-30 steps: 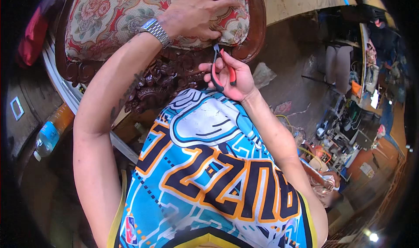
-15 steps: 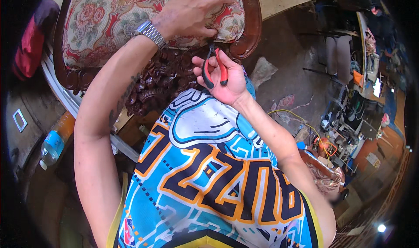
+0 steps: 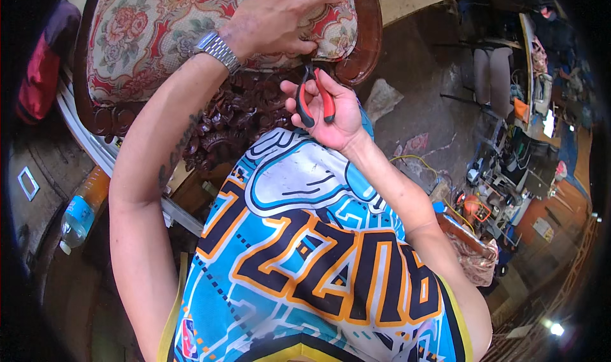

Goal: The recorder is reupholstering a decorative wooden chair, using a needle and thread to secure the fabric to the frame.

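My left hand (image 3: 277,18) lies with fingers spread on a floral upholstered cushion (image 3: 130,37) in red, cream and green, pressing near its lower right part. A metal-band watch is on that wrist. Palm up, my right hand (image 3: 344,121) holds cutting pliers (image 3: 328,101) with red and black handles. Their dark jaws point up at the cushion's lower edge, just below my left thumb; the tips are small and I cannot tell what they grip. Dark carved wood (image 3: 232,117) borders the cushion below, and a polished wooden frame (image 3: 369,37) curves round its right side.
A bottle (image 3: 79,215) with a blue label lies at the left, beside pale metal rails (image 3: 79,117). Red and black cloth (image 3: 44,75) hangs at the upper left. A pale scrap (image 3: 383,101) is on the floor to the right, before a cluttered heap of tools and cords (image 3: 474,206).
My right hand has turned very slightly, and the plier handles sit a touch further right. My left hand keeps its place on the cushion. The view has shifted a little.
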### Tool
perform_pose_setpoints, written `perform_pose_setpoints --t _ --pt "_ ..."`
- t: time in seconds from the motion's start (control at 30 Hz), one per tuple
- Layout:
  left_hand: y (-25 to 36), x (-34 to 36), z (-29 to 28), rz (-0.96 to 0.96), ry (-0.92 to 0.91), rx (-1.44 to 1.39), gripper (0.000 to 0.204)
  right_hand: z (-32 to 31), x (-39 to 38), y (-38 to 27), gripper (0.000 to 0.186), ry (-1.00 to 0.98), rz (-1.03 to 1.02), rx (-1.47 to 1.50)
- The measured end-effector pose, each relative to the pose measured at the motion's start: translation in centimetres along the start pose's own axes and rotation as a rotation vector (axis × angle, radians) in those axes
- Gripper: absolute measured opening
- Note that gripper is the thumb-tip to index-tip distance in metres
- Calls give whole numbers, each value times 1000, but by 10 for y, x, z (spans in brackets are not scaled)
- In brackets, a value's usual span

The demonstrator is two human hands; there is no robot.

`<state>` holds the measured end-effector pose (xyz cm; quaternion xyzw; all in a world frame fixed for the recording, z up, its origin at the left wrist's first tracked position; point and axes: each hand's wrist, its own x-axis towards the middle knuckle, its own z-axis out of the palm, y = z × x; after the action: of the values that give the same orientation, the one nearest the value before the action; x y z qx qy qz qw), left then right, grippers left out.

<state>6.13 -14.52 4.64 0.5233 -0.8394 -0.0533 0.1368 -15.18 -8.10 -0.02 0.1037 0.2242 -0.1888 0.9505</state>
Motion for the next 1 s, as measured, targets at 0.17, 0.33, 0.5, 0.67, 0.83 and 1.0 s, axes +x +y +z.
perform_pose_setpoints --t 0.17,0.33,0.5,0.67,0.83,1.0 --pt "-2 0 6 21 72 42 82 6 3 3 46 -54 0 180" --pt "-2 1 10 9 76 38 85 18 11 14 44 62 -96 113" --pt "0 1 8 25 102 49 84 25 12 17 45 113 -97 73" --pt "-1 0 5 -14 26 16 83 24 9 16 47 255 -99 -174" --pt "4 7 4 -21 31 3 82 27 -1 8 46 316 -84 -283" --pt "5 9 3 -15 39 2 82 22 -8 3 43 444 -78 -644"
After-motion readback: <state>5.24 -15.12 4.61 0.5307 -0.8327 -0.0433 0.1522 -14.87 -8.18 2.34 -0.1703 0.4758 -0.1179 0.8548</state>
